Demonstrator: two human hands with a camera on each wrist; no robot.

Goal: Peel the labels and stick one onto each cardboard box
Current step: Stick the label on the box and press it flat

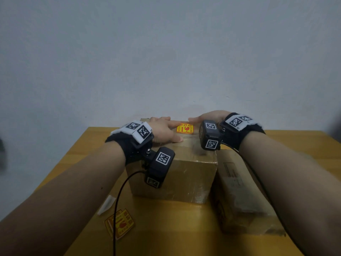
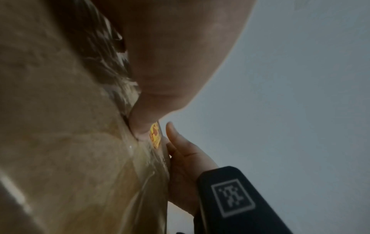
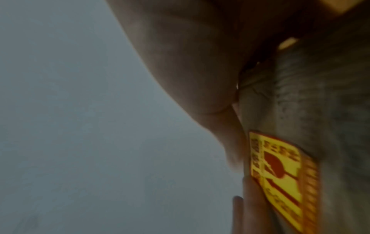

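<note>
1. Current step: pressing down a label. The yellow fragile label (image 1: 184, 128) lies flat on the top face of the taped cardboard box (image 1: 177, 174), toward its far edge.
2. Left hand (image 1: 163, 131): fingers extended flat on the box top, an extended finger touching the label's left edge. It grips nothing.
3. Right hand (image 1: 206, 117): fingers straight, resting at the far right of the box top, just beside the label. It grips nothing.
4. A second cardboard box (image 1: 243, 193) lies just right of the first; no label is visible on it.
5. Unused labels (image 1: 120, 223) lie on the wooden table (image 1: 304, 143), near left, beside a strip of white backing paper (image 1: 107, 205).
6. Next move, as judged: lift both hands, pick up one of the unused labels, peel it, and apply it to the second box.
</note>
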